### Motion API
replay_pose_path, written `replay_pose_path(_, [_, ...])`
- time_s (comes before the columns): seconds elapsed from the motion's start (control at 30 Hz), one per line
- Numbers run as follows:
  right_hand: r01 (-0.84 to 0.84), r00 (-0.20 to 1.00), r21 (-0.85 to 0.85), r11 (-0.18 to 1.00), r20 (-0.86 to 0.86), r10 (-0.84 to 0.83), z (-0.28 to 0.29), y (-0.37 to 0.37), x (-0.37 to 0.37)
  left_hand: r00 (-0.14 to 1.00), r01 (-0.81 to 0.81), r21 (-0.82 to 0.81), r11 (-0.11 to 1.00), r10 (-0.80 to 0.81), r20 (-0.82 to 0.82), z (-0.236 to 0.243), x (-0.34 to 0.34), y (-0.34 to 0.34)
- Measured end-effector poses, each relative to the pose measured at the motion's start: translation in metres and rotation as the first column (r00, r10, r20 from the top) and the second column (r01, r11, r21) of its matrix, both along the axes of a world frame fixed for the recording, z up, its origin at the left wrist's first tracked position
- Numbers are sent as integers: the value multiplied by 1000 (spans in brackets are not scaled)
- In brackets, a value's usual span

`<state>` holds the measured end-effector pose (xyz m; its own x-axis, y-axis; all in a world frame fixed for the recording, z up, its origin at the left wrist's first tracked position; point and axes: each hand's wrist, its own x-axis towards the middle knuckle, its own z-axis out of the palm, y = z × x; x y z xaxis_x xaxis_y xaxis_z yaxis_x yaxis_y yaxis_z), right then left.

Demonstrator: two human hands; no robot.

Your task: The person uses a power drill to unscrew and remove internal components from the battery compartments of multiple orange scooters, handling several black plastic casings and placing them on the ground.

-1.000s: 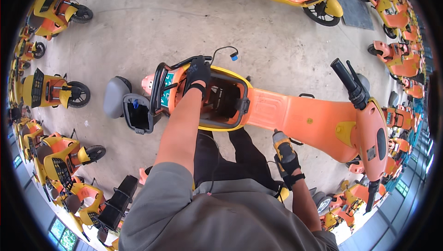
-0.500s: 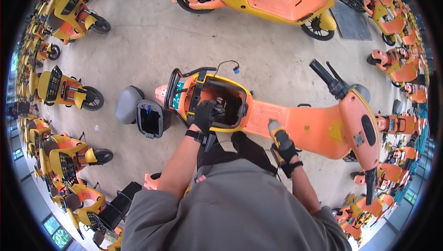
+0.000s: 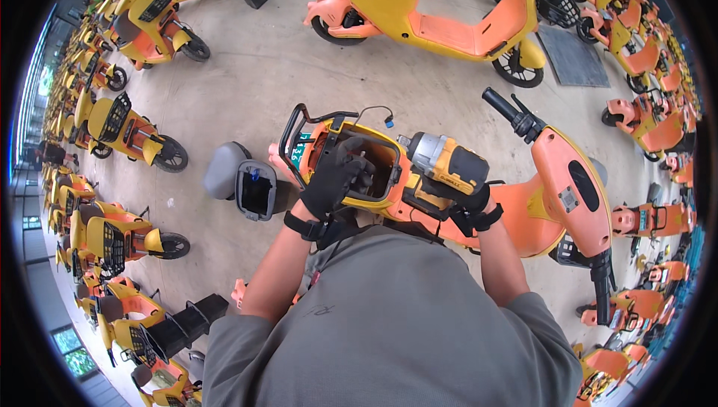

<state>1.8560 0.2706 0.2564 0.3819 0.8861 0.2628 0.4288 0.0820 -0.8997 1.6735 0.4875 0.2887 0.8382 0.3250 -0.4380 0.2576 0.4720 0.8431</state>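
The orange scooter [image 3: 523,205] stood crosswise before the person, its seat off and the open seat compartment [image 3: 366,168] facing up. The left hand [image 3: 336,175], in a black glove, lay curled over the near rim of that compartment, fingers closed on the yellow edge; half a second before it had been deeper inside the opening. The right hand [image 3: 467,201], also gloved, was now wrapped tight around the grip of a yellow and black cordless impact driver [image 3: 445,164], which hung just above the scooter's deck beside the compartment, its nose aimed toward the opening. A moment earlier that hand had rested bare of any tool on the deck, so the driver had only just been brought up; judged from this, fastening or loosening inside the compartment was about to be worked on. The detached grey seat [image 3: 243,179] lay on the concrete floor [image 3: 262,71] just behind the scooter's tail, underside up.
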Motion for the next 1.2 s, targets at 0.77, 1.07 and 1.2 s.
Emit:
replay_pose_path(0.77, [53,991,132,990,-125,-37,22,-33,-13,988,114,199,973,-132,80,95,8,-21])
replay_pose_path(1.07, [19,735,93,996,673,-77,46,-25,-8,962,215,399,891,-263,68,104,16,-15])
replay_pose_path(1.2, [69,803,107,992,584,-119,50,-26,-9,961,222,428,876,-272,59,100,15,-16])
